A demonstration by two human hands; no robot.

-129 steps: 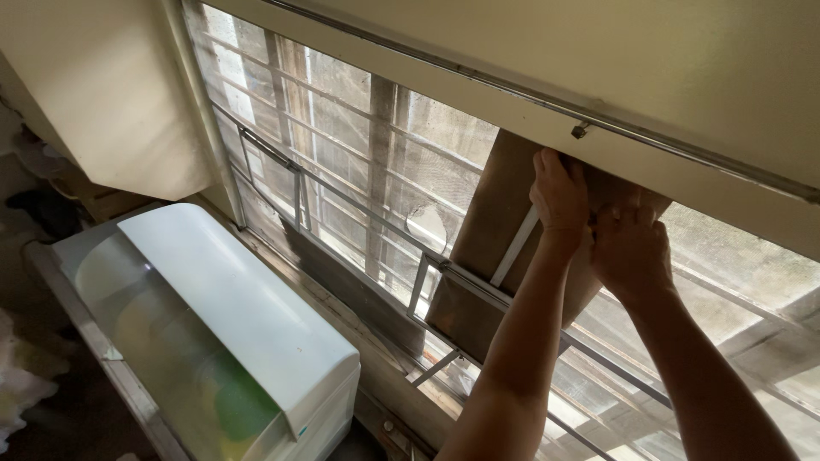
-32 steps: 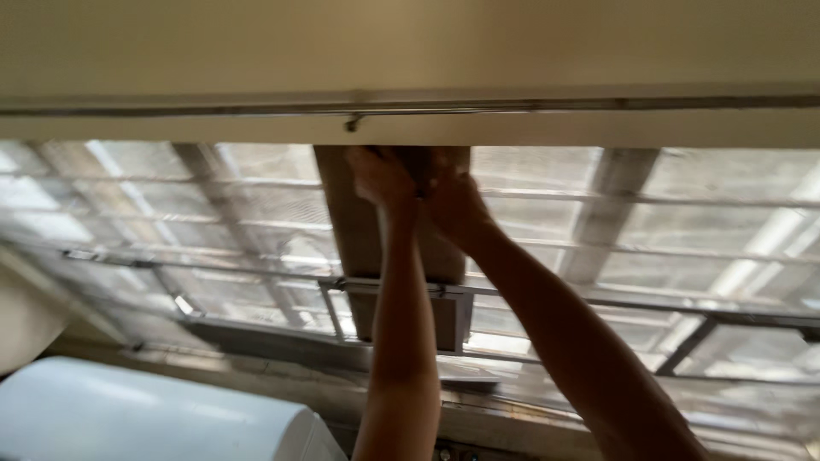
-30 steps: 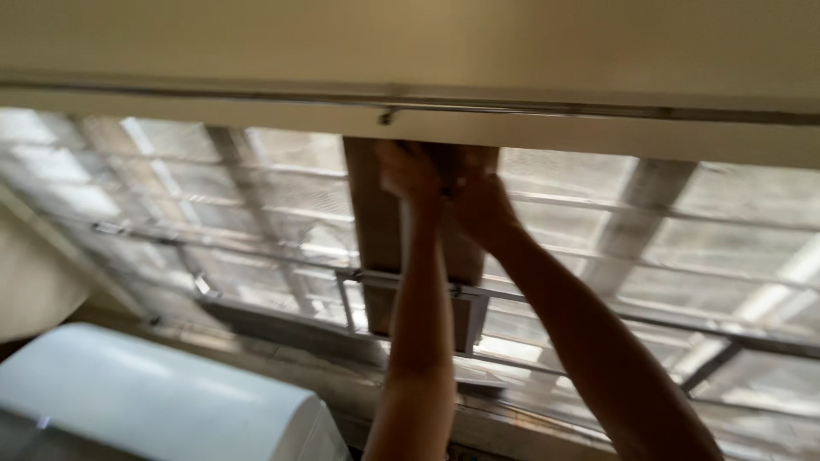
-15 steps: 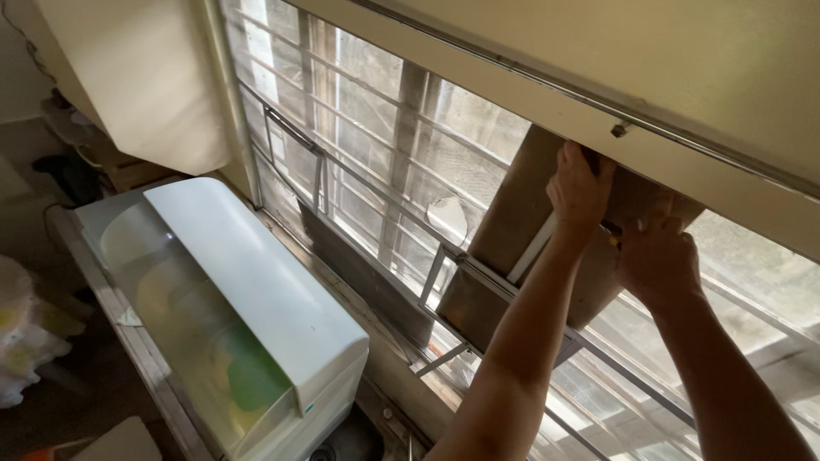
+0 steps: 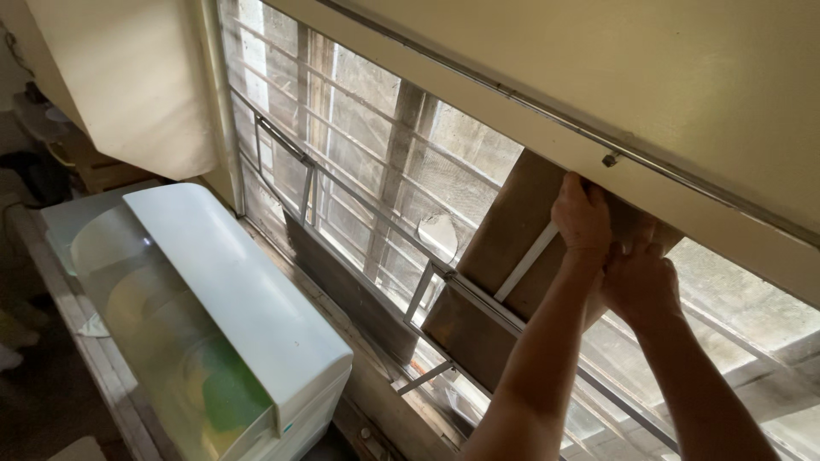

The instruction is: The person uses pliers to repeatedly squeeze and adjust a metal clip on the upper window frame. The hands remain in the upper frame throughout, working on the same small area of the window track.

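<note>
Left hand: my left hand (image 5: pixel 582 215) is up in the right of the frame, fingers curled over the top edge of the brown board (image 5: pixel 512 256), pinching it just under the cream beam (image 5: pixel 649 94).
Right hand: my right hand (image 5: pixel 641 282) sits just beside and below the left, touching it, fingers bent in against the same top edge (how firmly it grips I cannot tell, since the back of the hand hides the fingertips).
Board: one brown panel, leaning against the window grille (image 5: pixel 359 171), its upper end tucked beneath the beam and its lower end down toward the sill in the centre of the frame.
Step in hand: I judge I am seating or fixing the board's top edge at the beam, near the small screw (image 5: pixel 610 159) on the metal rail.
Next move: it calls for both hands holding the top steady while the fingers work at that edge.
Count: two hands, one board, one pale strip across it, one screw in view.
Lower left: one white appliance with a clear curved lid (image 5: pixel 213 299).
Upper left: one cream blind (image 5: pixel 128 77).
</note>
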